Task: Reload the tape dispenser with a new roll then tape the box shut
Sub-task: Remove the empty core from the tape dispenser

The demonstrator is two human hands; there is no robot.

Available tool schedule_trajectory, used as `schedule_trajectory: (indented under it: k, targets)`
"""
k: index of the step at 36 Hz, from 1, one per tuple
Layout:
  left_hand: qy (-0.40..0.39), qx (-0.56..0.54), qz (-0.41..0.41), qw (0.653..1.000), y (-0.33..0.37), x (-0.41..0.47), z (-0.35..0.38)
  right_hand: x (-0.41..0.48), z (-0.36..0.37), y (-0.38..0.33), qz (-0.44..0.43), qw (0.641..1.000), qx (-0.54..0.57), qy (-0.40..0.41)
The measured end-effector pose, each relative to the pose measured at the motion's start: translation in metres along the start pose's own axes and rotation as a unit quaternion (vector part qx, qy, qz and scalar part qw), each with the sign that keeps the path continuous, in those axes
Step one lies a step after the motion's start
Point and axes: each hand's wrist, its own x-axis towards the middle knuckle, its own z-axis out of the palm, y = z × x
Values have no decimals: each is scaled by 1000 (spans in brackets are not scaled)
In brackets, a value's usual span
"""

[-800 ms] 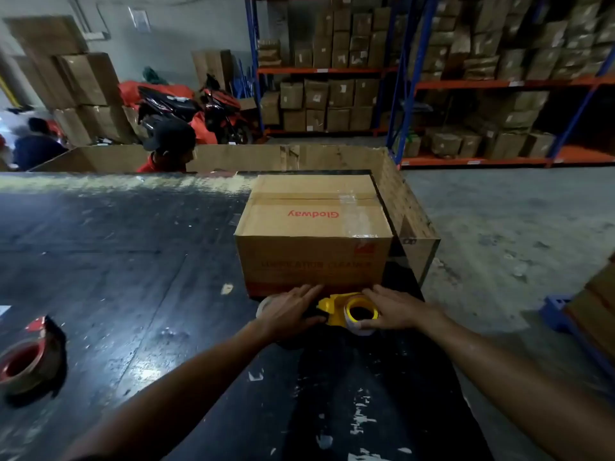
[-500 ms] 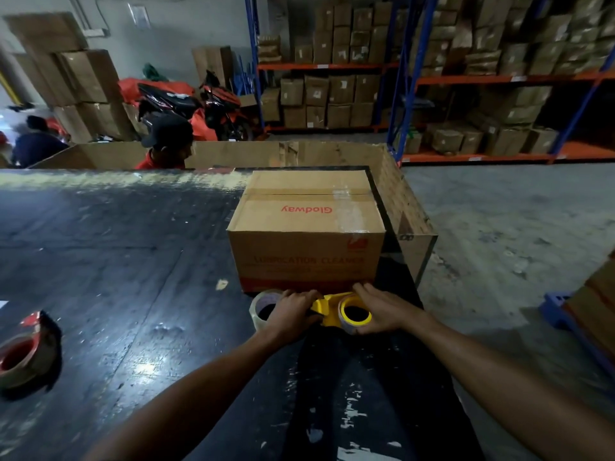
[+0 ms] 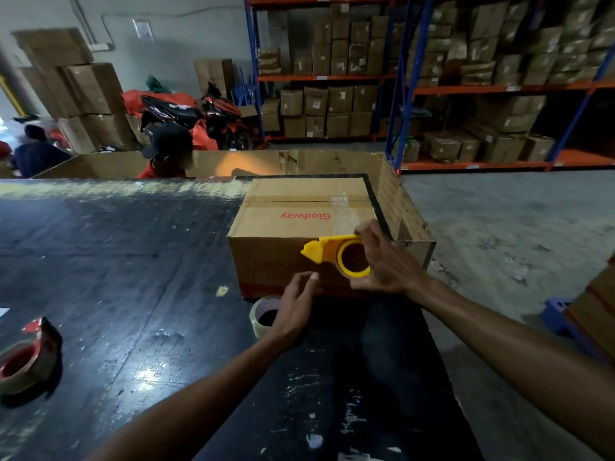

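One dispenser now lifted, right hand.

- Two hands
- One box on the table
- Two dispensers (one yellow, one red)
- One loose roll
- Two bystanders

Floor: lying bare, grey concrete.
Shelving: blue-and-orange racks standing full of cartons.
Wall: showing pale grey behind parked motorbikes.
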Motion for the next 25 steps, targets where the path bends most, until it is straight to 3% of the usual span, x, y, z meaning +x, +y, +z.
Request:
schedule_trajectory:
  k: [2,4,13,19,25]
  targets:
    - [-81,-64,-9,995,16,3,7,10,-9,-3,-9,1000,-20,17]
    - [-104,-114,16,988,35,8,12,19,-14,-5,-18,999,-44,17]
    - [-13,-51,70,996,77,35,4,54,-45,-5,-34,999,16,-24]
    - [-33,-51,103,993,87,36,-11,75,-65,-9,78,983,122,-114]
    - [-44,-33,121,991,85,30,-16,99,-86,-9,90,976,102,-168]
